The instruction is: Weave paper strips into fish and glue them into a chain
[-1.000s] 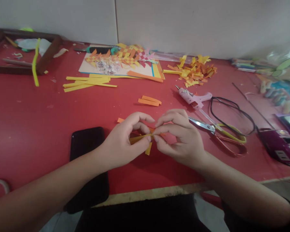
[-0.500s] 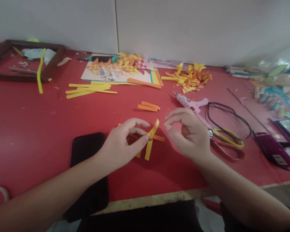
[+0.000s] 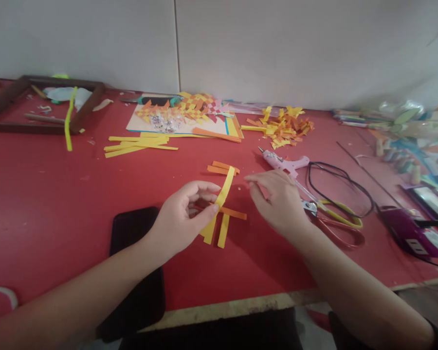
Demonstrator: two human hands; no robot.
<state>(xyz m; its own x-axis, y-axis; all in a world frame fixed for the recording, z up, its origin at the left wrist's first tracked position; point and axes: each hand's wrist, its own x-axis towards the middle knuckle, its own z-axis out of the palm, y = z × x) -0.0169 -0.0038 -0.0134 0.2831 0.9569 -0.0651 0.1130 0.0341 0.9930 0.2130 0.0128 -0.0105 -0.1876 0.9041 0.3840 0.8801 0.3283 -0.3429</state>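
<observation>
My left hand [image 3: 184,209] pinches a yellow paper strip [image 3: 225,187] between thumb and fingers, its free end pointing up and away. Just below, an orange strip [image 3: 235,213] lies across other yellow strips [image 3: 223,232] on the red table; the hand partly hides them. My right hand [image 3: 277,199] hovers to the right of the strip, index finger stretched out and thumb close beneath, with nothing visible in it. A tiny scrap [image 3: 239,188] shows between the hands. Short orange strips [image 3: 219,169] lie just beyond the held strip.
A black phone [image 3: 136,301] lies under my left forearm. To the right are a pink glue gun [image 3: 284,163], scissors [image 3: 341,231] and a black cord [image 3: 345,180]. Farther back are yellow strips [image 3: 131,146], a pile of folded paper pieces [image 3: 286,129] and a brown frame [image 3: 29,127].
The yellow strip in my left hand now stands longer and more upright past the fingertips. My right hand's curled fingers have straightened somewhat, and the tiny scrap has come into view. The camera view has shifted slightly.
</observation>
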